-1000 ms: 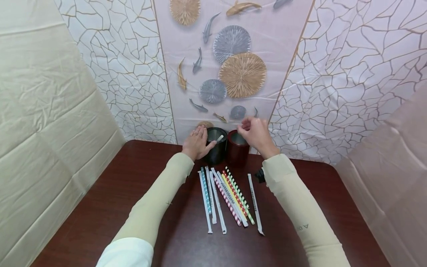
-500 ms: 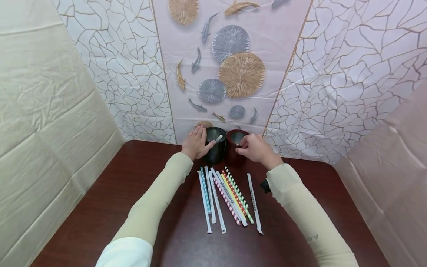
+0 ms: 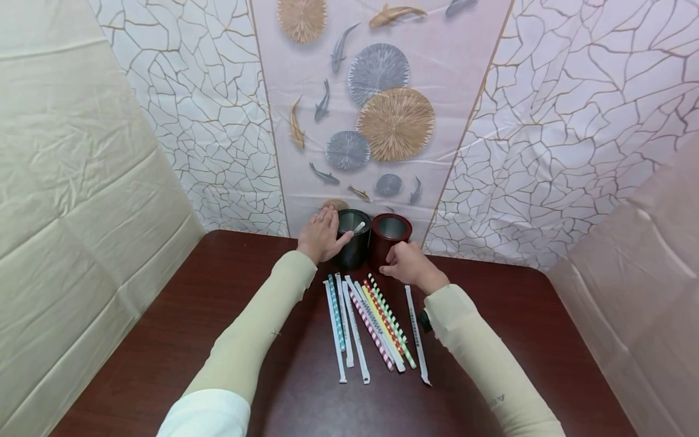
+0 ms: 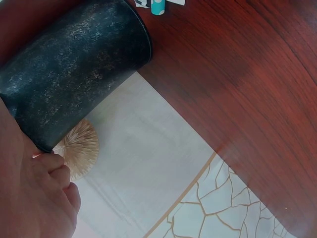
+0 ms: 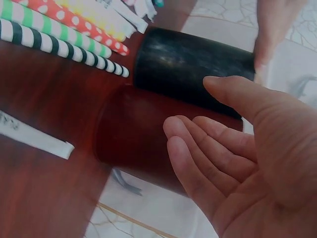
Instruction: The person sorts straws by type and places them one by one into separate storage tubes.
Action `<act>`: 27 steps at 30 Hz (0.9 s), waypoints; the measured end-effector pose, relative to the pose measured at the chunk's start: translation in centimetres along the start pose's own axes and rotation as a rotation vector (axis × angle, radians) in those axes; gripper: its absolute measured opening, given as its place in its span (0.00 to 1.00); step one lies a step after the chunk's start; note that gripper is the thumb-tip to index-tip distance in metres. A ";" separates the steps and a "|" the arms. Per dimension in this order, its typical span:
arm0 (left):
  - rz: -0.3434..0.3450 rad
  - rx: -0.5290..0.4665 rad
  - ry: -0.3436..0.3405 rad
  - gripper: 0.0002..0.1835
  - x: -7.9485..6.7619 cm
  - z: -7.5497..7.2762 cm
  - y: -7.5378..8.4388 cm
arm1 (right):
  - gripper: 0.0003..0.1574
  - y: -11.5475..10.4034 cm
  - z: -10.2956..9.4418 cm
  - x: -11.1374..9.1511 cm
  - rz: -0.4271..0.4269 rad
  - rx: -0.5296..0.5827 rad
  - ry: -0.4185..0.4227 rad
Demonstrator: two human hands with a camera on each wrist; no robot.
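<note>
A black cylindrical cup (image 3: pixel 355 246) stands upright at the back of the table, with the end of one white straw (image 3: pixel 359 227) showing at its mouth. My left hand (image 3: pixel 321 235) grips its rim from the left side. Right beside it is a dark red cup (image 3: pixel 390 233), its visible inside grey. My right hand (image 3: pixel 412 265) hovers in front of the red cup, fingers loosely bent and holding nothing in the right wrist view. On the table in front lie several straws, among them a pink-striped straw (image 3: pixel 372 328), a red dotted straw (image 5: pixel 94 32) and paper-wrapped straws (image 3: pixel 356 331).
One wrapped straw (image 3: pixel 417 334) lies apart on the right, near my right sleeve. A patterned cloth backdrop (image 3: pixel 524 170) rises directly behind the cups along the table's (image 3: pixel 218 291) back edge. Beige cloth (image 3: pixel 71 212) hangs at the left side.
My right hand has come down from above the red cup's mouth to in front of it, uncovering the rim. My left hand has stayed at the black cup.
</note>
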State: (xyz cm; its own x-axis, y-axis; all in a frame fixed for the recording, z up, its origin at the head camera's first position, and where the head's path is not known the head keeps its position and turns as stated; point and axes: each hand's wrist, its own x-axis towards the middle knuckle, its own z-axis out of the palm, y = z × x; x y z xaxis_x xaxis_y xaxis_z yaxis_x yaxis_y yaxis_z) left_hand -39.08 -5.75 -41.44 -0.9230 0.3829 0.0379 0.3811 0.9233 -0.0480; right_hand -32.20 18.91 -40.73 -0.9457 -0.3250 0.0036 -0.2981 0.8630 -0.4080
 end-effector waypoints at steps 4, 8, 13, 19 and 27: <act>-0.002 -0.006 0.004 0.46 0.0 0.0 0.1 | 0.17 0.2 1.3 0.3 0.025 0.017 -0.007; -0.004 -0.002 -0.001 0.46 0.0 -0.1 0.1 | 0.16 0.2 2.4 0.5 0.073 0.042 -0.029; -0.003 0.010 -0.013 0.47 0.1 0.0 0.0 | 0.15 0.7 4.2 0.9 0.109 0.032 -0.018; -0.004 0.010 -0.014 0.47 0.2 0.0 -0.1 | 0.17 1.4 6.1 1.3 0.154 0.042 -0.019; -0.006 0.012 -0.022 0.47 0.0 0.0 -0.1 | 0.36 1.9 7.7 1.8 0.157 0.060 -0.015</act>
State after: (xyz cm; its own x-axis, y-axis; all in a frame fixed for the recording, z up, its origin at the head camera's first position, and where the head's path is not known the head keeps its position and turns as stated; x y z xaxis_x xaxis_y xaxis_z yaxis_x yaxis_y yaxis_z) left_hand -39.09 -5.82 -41.42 -0.9263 0.3765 0.0167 0.3750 0.9251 -0.0595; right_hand -33.47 16.97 -48.48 -0.9778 -0.1943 -0.0781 -0.1383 0.8793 -0.4558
